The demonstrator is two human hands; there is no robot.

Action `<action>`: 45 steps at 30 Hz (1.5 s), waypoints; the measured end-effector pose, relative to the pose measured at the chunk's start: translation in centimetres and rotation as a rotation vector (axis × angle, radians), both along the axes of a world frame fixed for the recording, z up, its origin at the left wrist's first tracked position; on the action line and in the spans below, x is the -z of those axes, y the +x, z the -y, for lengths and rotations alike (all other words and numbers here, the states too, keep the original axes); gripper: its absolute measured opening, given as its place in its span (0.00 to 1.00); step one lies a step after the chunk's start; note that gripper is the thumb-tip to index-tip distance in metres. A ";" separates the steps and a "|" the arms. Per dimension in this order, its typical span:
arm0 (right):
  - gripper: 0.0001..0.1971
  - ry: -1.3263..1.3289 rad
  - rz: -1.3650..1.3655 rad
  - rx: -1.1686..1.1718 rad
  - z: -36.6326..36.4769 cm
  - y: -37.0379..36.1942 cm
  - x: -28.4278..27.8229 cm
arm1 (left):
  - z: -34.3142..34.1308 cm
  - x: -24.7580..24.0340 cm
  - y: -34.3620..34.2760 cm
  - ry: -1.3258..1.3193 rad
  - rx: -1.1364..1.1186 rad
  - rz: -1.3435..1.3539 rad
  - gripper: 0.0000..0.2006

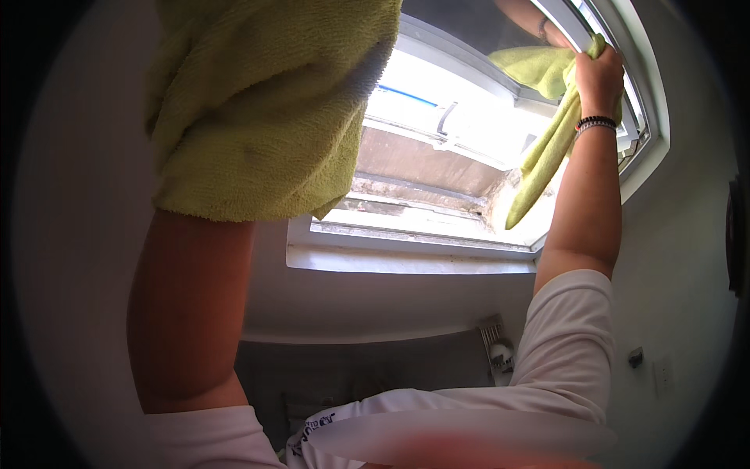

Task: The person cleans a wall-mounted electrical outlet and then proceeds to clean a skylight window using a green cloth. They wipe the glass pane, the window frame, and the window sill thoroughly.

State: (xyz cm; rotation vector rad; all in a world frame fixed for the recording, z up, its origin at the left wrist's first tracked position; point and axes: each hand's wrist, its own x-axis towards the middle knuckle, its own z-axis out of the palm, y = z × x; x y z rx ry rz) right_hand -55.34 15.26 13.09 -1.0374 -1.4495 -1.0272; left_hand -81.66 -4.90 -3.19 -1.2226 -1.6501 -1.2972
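Note:
My raised right hand (600, 74) is closed around a yellow-green cloth (547, 156) at the right side of the window frame (406, 254). One long end of the cloth hangs below the hand, in front of the bright opening. A dark glass pane (461, 27) beside it mirrors the hand and cloth. On the left, my left forearm (191, 313) reaches up under a larger yellow-green towel (266, 117). This towel covers the left hand completely, so its fingers are hidden. Dark and light bracelets (596, 123) circle my right wrist.
Beyond the window are a brownish wall (426, 160) and a pale ledge. A small dark fixture (636, 357) and a switch plate (663, 377) sit on the right wall. Lower down, a dark panel (312, 371) is partly behind my body. A dark object (734, 234) shows at the right rim.

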 end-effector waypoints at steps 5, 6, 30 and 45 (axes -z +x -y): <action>0.14 0.092 0.040 -0.343 7.8 -12.6 2.5 | 0.8 0.4 -0.8 0.006 -0.044 0.000 0.40; 0.13 0.139 0.082 -0.510 6.7 -14.4 3.5 | -0.2 1.1 -1.2 -0.014 -0.054 0.000 0.40; 0.23 -0.223 -0.179 -0.008 -7.7 18.6 1.8 | 2.4 1.0 1.0 -0.015 -0.264 0.091 0.39; 0.19 -0.718 -0.889 -1.974 2.7 22.5 12.1 | 2.6 0.0 0.2 -0.161 -0.458 -0.325 0.31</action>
